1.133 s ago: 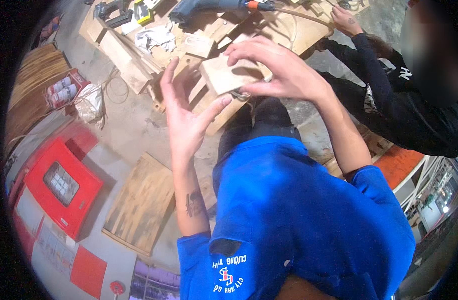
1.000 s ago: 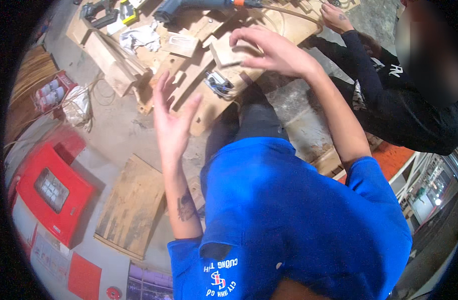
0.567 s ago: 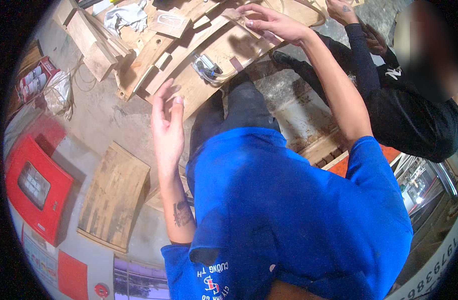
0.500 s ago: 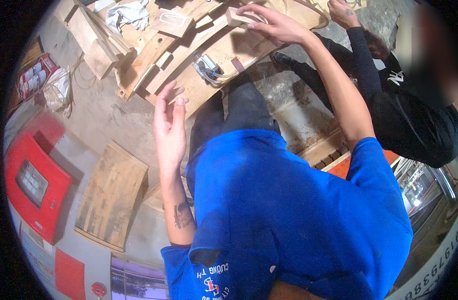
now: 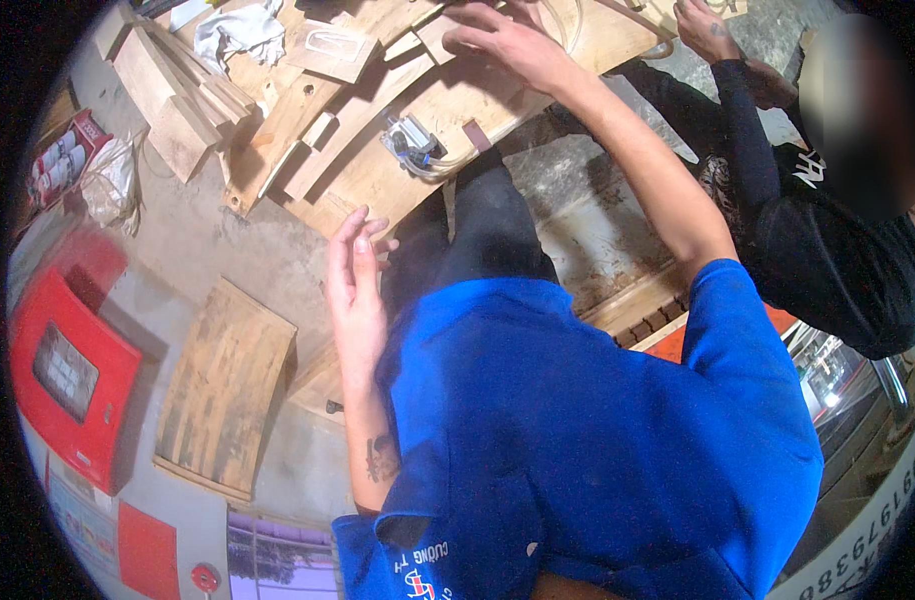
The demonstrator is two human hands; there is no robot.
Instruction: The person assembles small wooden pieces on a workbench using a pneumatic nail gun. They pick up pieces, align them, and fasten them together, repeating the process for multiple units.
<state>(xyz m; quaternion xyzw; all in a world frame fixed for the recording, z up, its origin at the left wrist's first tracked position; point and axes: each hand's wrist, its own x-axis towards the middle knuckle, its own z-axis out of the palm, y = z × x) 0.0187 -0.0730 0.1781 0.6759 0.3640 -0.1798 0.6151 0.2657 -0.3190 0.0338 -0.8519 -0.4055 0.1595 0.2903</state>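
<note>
Since the earlier frame, our left hand (image 5: 357, 275) has drawn back from the bench edge and our right hand (image 5: 512, 48) has shifted leftward. From the left we see a red cabinet (image 5: 75, 380), a leaning wooden panel (image 5: 225, 390), stacked boards (image 5: 167, 95) and a white cloth (image 5: 242, 35). Our left hand is empty, fingers loosely curled. A metal fitting with hoses (image 5: 412, 145) lies on the bench (image 5: 362, 180) between our hands. Our right fingers are at a pale wooden block (image 5: 436, 38) on the bench's far side; we cannot tell whether they grip it. Farther right is a co-worker's hand (image 5: 701, 32).
</note>
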